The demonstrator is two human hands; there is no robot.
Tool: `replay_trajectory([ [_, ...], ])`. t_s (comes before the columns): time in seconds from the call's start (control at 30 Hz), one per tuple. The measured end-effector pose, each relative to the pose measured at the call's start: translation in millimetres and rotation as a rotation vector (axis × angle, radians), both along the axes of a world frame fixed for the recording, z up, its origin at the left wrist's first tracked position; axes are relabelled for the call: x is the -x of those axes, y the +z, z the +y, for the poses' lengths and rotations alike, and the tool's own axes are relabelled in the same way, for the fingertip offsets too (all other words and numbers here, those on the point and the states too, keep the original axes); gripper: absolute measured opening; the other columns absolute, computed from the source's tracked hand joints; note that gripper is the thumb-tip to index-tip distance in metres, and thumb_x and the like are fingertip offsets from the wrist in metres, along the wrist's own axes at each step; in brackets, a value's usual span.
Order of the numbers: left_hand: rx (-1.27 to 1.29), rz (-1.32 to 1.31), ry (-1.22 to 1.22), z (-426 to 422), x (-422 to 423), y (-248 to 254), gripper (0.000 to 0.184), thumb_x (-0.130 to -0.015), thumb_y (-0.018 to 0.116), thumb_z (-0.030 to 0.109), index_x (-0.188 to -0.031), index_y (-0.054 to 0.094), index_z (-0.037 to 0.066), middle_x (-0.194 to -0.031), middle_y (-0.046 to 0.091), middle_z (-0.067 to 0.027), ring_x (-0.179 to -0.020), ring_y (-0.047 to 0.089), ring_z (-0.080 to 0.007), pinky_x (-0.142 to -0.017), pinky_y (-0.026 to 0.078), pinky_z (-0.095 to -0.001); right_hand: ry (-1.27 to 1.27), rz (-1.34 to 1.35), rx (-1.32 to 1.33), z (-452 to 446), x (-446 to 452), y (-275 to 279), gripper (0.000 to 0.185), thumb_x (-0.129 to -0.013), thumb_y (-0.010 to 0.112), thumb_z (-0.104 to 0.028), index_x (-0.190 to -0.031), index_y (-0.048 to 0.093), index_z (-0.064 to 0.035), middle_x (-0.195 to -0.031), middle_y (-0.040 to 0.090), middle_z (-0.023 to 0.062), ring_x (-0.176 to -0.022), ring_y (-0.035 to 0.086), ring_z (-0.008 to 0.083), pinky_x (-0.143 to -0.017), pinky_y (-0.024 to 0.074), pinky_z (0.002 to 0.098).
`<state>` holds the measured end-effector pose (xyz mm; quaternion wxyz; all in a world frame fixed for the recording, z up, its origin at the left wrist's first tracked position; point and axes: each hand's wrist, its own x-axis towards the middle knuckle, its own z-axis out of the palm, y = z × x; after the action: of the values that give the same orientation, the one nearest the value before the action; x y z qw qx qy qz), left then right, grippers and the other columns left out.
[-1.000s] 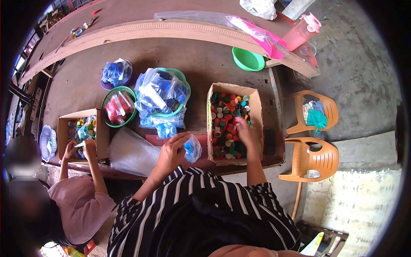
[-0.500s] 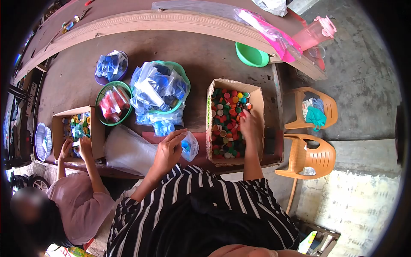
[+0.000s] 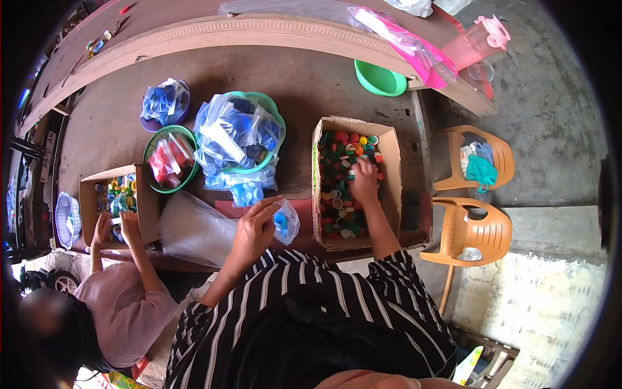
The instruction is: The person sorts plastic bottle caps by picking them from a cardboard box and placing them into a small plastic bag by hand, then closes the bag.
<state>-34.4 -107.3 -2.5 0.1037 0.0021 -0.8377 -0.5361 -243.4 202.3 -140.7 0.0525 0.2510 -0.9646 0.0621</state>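
A cardboard box of mixed red, green, white and orange bottle caps stands in front of me on the right. My right hand reaches down into it, fingertips among the caps; whether it holds one is hidden. My left hand is raised at the table's near edge, fingers bent together beside a small clear bag with blue caps in it; the bag's rim is at the fingers. Beyond, a green basket is heaped with bags of blue caps.
At the left a co-worker's hands are over another box of caps. Near them are a basket of red-cap bags, a purple bowl and clear plastic sheets. A green bowl stands at the back; chairs are at right.
My right hand has moved left and a little up within the cap box, after dipping at its right side. My left hand stays beside the small bag. The camera view has shifted slightly.
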Motion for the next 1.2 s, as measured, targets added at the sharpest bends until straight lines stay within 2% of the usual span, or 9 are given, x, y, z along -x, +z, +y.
replay_trajectory([
  [0.13, 0.006, 0.03, 0.017, 0, 3, -1, 0.035, -0.082, 0.054, -0.01, -0.113, 0.065, -0.002, -0.123, 0.065, -0.0161, -0.097, 0.068, -0.0337, -0.082, 0.055, -0.0373, -0.217, 0.055, 0.193, 25, 8, 7, 0.049, -0.075, 0.066, -0.009, -0.122, 0.056, -0.0044, -0.135, 0.046, 0.0173, -0.129, 0.042, 0.0398, -0.11, 0.0334, 0.049],
  [0.3, 0.01, 0.011, -0.013, 5, 8, -2, 0.032, -0.082, 0.054, -0.01, -0.111, 0.065, -0.002, -0.123, 0.065, -0.0161, -0.098, 0.067, -0.0349, -0.082, 0.055, -0.0381, -0.013, -0.09, 0.277, -26, 2, 25, 0.059, -0.076, 0.065, -0.007, -0.133, 0.052, -0.0048, -0.142, 0.042, 0.0187, -0.134, 0.038, 0.0399, -0.111, 0.0329, 0.0498],
  [0.5, 0.0, -0.001, -0.017, 6, 6, -3, 0.034, -0.082, 0.054, -0.01, -0.112, 0.065, -0.002, -0.123, 0.064, -0.0166, -0.099, 0.067, -0.0351, -0.082, 0.055, -0.0386, 0.245, 0.117, 0.129, -84, 17, -22, 0.061, -0.074, 0.069, -0.015, -0.132, 0.054, -0.0068, -0.145, 0.041, 0.0158, -0.138, 0.034, 0.0387, -0.114, 0.0279, 0.056],
  [0.63, -0.011, -0.028, 0.002, 3, 4, -1, 0.035, -0.081, 0.055, -0.009, -0.114, 0.065, -0.001, -0.123, 0.064, -0.017, -0.1, 0.067, -0.0351, -0.083, 0.055, -0.0388, 0.198, 0.064, 0.033, -62, 33, -23, 0.057, -0.072, 0.071, -0.017, -0.127, 0.058, -0.0091, -0.144, 0.042, 0.0138, -0.137, 0.034, 0.0362, -0.116, 0.0234, 0.055],
  [0.83, -0.014, -0.037, 0.019, 0, 10, -2, 0.035, -0.082, 0.055, -0.009, -0.114, 0.065, -0.001, -0.125, 0.064, -0.016, -0.101, 0.067, -0.0346, -0.084, 0.055, -0.0382, -0.027, 0.068, 0.059, -1, 39, 8, 0.046, -0.071, 0.071, -0.008, -0.116, 0.059, -0.008, -0.139, 0.046, 0.0126, -0.132, 0.039, 0.0361, -0.109, 0.0318, 0.0524],
  [0.93, -0.01, -0.039, 0.01, 1, 14, -4, 0.034, -0.082, 0.055, -0.009, -0.114, 0.065, -0.001, -0.125, 0.064, -0.0154, -0.1, 0.068, -0.0345, -0.084, 0.055, -0.0381, -0.173, 0.067, 0.174, 14, 44, 7, 0.043, -0.075, 0.069, -0.008, -0.117, 0.058, -0.0072, -0.138, 0.046, 0.0135, -0.128, 0.043, 0.0368, -0.107, 0.0359, 0.0481],
  [1.07, -0.016, -0.065, 0.001, 3, 18, -5, 0.033, -0.082, 0.055, -0.009, -0.113, 0.065, -0.001, -0.124, 0.064, -0.0155, -0.099, 0.068, -0.0346, -0.083, 0.055, -0.0382, -0.146, 0.1, 0.304, 15, 62, 3, 0.045, -0.079, 0.067, -0.007, -0.122, 0.055, -0.0051, -0.137, 0.046, 0.0178, -0.128, 0.043, 0.0391, -0.108, 0.0356, 0.0494],
  [1.1, -0.017, -0.074, 0.001, 4, 18, -4, 0.033, -0.082, 0.055, -0.009, -0.113, 0.065, -0.001, -0.124, 0.064, -0.0155, -0.098, 0.068, -0.0347, -0.083, 0.055, -0.0382, -0.151, 0.081, 0.272, 12, 66, -1, 0.054, -0.081, 0.069, -0.012, -0.131, 0.051, -0.0053, -0.137, 0.046, 0.0179, -0.128, 0.043, 0.0393, -0.109, 0.0344, 0.0498],
  [1.2, -0.022, -0.089, 0.004, 2, 19, -3, 0.033, -0.082, 0.056, -0.009, -0.113, 0.066, -0.001, -0.124, 0.064, -0.0156, -0.099, 0.068, -0.0347, -0.083, 0.055, -0.038, -0.191, 0.066, 0.217, -7, 72, -15, 0.063, -0.082, 0.071, -0.019, -0.139, 0.046, -0.0093, -0.139, 0.046, 0.0168, -0.13, 0.042, 0.0387, -0.109, 0.0335, 0.0519],
])
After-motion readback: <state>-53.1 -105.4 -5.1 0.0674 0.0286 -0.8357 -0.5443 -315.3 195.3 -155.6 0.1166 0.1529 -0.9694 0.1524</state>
